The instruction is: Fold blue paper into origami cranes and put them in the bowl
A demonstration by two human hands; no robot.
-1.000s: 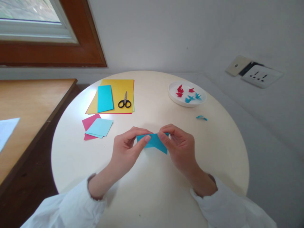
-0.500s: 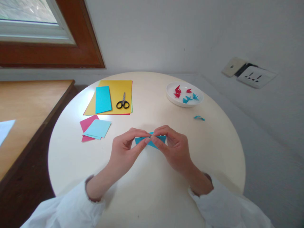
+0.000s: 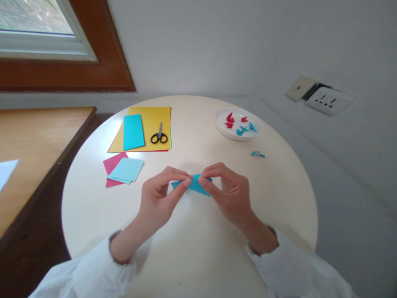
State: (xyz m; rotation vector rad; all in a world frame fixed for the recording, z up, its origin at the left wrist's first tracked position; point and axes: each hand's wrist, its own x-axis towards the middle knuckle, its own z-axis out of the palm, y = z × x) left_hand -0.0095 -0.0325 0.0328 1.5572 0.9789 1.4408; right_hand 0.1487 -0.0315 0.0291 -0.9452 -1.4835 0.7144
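Note:
Between my two hands is a small folded piece of blue paper [image 3: 196,185], held just above the table's middle. My left hand [image 3: 161,192] pinches its left part between thumb and fingertips. At the other side, my right hand [image 3: 230,192] pinches the paper's upper right part in the same way. Blue paper shows between the two pinches and below the fingers; the rest is covered by them.
On the round white table [image 3: 192,256] a white dish [image 3: 238,135] holds red and blue folded paper pieces. A curled blue strip [image 3: 257,154] lies near it. At left are yellow sheets [image 3: 156,116], a blue paper rectangle [image 3: 133,132], scissors [image 3: 159,134] and pale blue squares [image 3: 127,169] over pink ones [image 3: 114,162].
My hands have moved apart along the paper: the left a little leftward, the right slightly rightward. More of the blue paper shows between them. The whole view has shifted slightly.

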